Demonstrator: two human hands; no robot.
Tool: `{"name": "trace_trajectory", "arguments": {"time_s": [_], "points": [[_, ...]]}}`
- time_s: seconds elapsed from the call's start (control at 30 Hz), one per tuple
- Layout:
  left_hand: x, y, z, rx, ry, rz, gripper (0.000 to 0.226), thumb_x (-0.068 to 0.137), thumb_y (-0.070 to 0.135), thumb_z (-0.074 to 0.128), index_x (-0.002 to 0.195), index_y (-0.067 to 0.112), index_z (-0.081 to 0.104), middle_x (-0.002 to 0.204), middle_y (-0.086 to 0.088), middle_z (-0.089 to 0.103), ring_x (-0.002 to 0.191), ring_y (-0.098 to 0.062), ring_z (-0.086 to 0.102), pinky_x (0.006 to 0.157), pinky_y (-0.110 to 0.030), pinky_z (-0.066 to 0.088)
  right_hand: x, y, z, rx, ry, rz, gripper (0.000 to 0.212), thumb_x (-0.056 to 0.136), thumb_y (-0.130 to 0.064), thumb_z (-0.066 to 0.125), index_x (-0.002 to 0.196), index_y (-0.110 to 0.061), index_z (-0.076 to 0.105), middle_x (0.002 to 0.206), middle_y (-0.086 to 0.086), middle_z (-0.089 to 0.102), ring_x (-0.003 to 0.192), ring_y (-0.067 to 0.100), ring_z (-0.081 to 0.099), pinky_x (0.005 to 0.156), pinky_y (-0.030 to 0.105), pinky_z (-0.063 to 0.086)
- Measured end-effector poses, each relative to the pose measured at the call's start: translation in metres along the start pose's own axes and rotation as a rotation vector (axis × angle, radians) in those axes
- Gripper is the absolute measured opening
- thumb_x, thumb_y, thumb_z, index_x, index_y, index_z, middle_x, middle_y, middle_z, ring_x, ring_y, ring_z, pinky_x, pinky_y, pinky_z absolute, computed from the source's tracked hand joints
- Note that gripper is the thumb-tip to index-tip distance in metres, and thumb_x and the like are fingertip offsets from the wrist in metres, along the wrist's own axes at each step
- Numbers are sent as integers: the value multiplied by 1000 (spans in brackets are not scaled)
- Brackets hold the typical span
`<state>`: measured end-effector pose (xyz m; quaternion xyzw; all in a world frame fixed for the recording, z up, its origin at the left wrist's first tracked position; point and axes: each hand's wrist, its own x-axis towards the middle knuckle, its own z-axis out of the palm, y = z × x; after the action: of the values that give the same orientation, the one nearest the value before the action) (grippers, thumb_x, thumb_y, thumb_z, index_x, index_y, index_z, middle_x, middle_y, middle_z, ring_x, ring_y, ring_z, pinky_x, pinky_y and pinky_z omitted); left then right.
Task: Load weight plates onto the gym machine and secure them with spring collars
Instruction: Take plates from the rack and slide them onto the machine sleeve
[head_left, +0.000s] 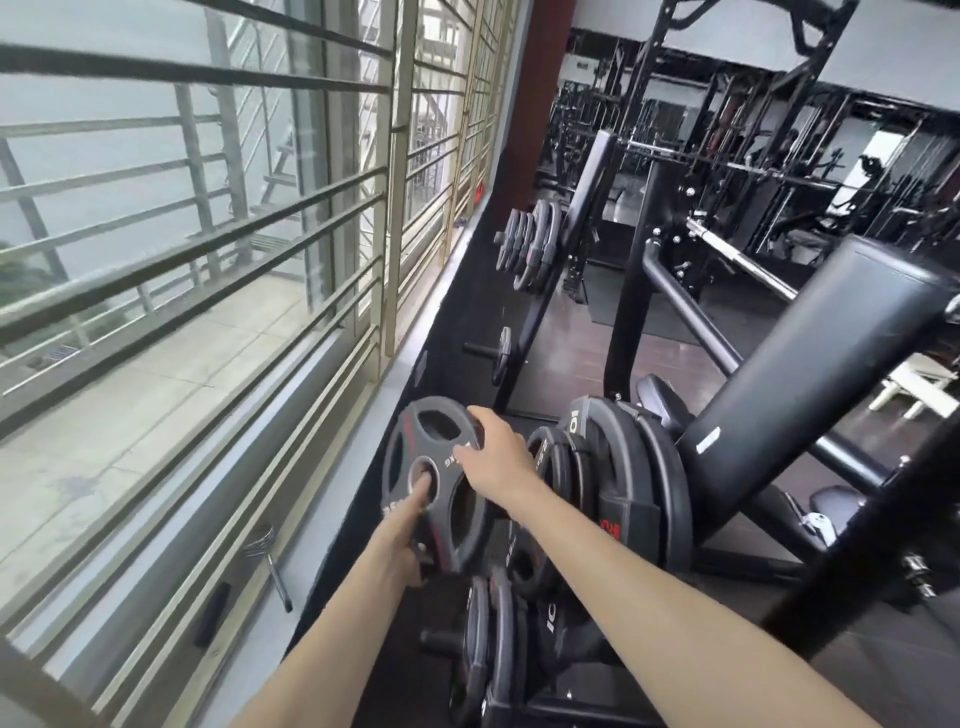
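Observation:
A small black weight plate (415, 441) with grip cut-outs is held upright in front of me, just left of the machine's loaded stack. My left hand (405, 535) holds it from below, a finger poking into the centre hole. My right hand (493, 452) grips its upper right edge, fingers curled over the rim. To the right, several black plates (618, 467) sit on the machine's sleeve, a small one (550, 457) outermost. A metal spring collar (262, 543) lies on the window ledge at left.
More plates (488, 644) hang on a storage peg near my arms. A far rack (530, 244) carries several plates, with a small plate on a peg (501, 353) below it. The black padded machine arm (810, 364) slants at right. Barred windows line the left side.

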<state>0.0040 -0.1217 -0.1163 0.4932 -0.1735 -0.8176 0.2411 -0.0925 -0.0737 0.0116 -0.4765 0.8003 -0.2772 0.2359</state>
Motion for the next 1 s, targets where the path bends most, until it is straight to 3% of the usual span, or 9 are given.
{"name": "trace_trajectory", "arguments": {"time_s": [0.13,0.2,0.3,0.4,0.47,0.6,0.77,0.9,1.0], "points": [[-14,44,2,-77,-61,295,77,63,61,86,117,8,71,117,-11,71,111,-32,67,104,-45,48,-11,-14,-44,294,102,-144,59,97,-17,63,151,-23,44,142,-3,59,132,19,53,113,38,42],[-49,65,22,-121,-161,390,55,75,67,71,98,17,71,90,-4,64,80,-20,62,80,-35,51,-26,-18,-74,396,166,-191,56,97,-15,63,150,-24,46,137,-7,61,128,14,56,112,35,43],[-91,81,62,-111,-265,497,52,83,72,60,85,20,66,62,3,53,50,-11,50,47,-21,44,-56,-14,-121,561,260,-237,55,94,-20,64,146,-26,50,134,-10,63,126,11,58,111,36,45],[-132,74,108,-45,-319,582,50,82,71,63,89,22,70,72,1,61,52,-13,58,50,-23,47,-92,1,-163,706,414,-213,68,78,-35,69,144,-29,53,136,-7,65,127,16,60,111,48,46],[-155,57,139,-32,-355,611,44,83,65,67,78,22,71,72,-1,59,55,-15,54,56,-28,47,-121,18,-191,785,509,-208,62,82,-28,68,142,-25,56,130,-3,69,119,17,66,106,48,51],[-197,0,194,51,-500,615,36,93,52,64,75,23,52,49,6,36,37,-8,32,37,-19,31,-196,61,-241,815,667,-216,34,93,-21,64,127,-22,67,114,-4,76,108,16,71,98,42,54],[-267,-108,263,300,-623,734,40,98,51,55,75,19,53,45,5,42,35,-10,38,38,-22,34,-302,132,-292,836,1008,-132,15,87,-37,69,95,-28,77,100,7,76,101,27,71,101,57,52],[-311,-211,311,513,-687,784,51,101,53,48,87,7,66,46,5,57,40,-12,52,43,-25,43,-391,201,-330,793,1246,-74,15,94,-27,67,83,-26,76,83,-11,73,84,8,65,90,37,53],[-340,-284,339,608,-759,770,41,104,45,46,83,16,65,47,10,59,39,-2,54,42,-17,47,-455,251,-355,779,1358,0,14,96,-24,67,84,-23,75,81,-12,72,82,8,63,82,30,50]]}}
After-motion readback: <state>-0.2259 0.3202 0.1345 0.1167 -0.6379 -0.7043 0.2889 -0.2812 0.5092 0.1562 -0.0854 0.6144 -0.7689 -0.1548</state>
